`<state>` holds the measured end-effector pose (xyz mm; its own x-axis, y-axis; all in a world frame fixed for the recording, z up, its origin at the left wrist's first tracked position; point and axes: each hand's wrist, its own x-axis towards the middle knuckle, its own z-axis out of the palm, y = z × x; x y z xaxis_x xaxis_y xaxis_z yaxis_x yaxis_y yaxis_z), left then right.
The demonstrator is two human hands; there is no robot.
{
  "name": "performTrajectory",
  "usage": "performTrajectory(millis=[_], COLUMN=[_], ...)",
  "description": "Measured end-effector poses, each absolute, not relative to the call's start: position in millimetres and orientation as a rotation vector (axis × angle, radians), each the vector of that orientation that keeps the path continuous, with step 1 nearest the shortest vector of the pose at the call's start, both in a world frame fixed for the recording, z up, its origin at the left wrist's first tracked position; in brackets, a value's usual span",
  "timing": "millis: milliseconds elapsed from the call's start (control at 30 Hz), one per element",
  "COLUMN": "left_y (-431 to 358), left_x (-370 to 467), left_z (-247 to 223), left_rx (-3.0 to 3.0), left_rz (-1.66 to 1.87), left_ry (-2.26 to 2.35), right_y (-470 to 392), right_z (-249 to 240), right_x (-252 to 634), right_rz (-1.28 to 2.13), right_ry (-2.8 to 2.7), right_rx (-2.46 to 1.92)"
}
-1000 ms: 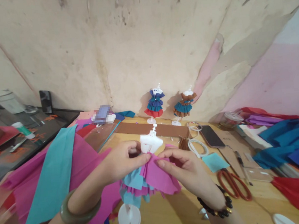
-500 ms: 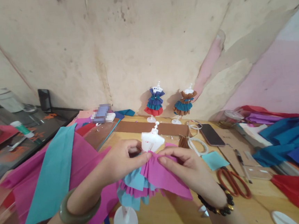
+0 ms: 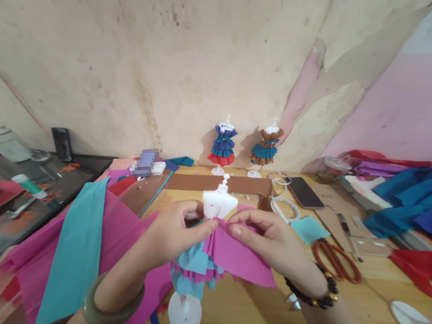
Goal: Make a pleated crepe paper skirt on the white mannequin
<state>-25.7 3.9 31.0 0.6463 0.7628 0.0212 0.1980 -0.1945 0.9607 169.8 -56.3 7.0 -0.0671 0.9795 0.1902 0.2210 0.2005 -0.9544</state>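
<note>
Head view: right hand pinches pink material; clear tub has indistinct contents.

The single head-worn camera looks forward and down, close above the bare left hand and bare right hand, across the yellowish wooden tabletop to the stained, peeling cream wall.

A craft workspace, shown by scissors; a glue stick; coloured sheets; three small dressed mannequins.
</note>
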Motion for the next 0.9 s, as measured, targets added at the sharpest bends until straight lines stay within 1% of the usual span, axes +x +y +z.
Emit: performTrajectory(millis=[67, 133, 233, 300, 433, 633, 733, 900], left_y=[4.3, 5.2, 7.8, 10.2, 13.6, 12.2, 11.2, 11.3], left_x=[-25.6, -25.4, -25.2, -25.6, -26.5, -25.6, -25.4, -25.7], left_z=[31.2, 30.5, 29.1, 28.4, 27.7, 27.9, 29.6, 33.2], left_rx=[1.741, 1.747, 1.766, 1.802, 1.859, 1.832, 1.840, 1.817], left_rz=[0.609, 0.582, 0.567, 0.588, 0.649, 0.678, 0.695, 0.704], left_ry=[0.796, 0.820, 0.902, 0.977, 1.055, 1.020, 1.052, 1.038], right_y=[-55.9, -55.5, -57.0, -60.6, -71.5, -75.2, -74.4, -73.5], right_z=[7.5, 7.1, 5.7, 5.8, 8.5, 0.0, -5.3, -9.1], right_x=[171.9, 172.6, 170.5, 167.3, 156.2, 141.3, 139.1, 138.0], right_rz=[1.018, 0.961, 0.582, 0.324, 0.074, -0.372, -0.493, -0.543], right_ry=[-1.535, -1.567, -1.609, -1.706, -1.944, -2.057, -2.080, -2.055], right_rx=[-1.240, -1.302, -1.324, -1.238, -1.066, -1.090, -1.071, -1.001])
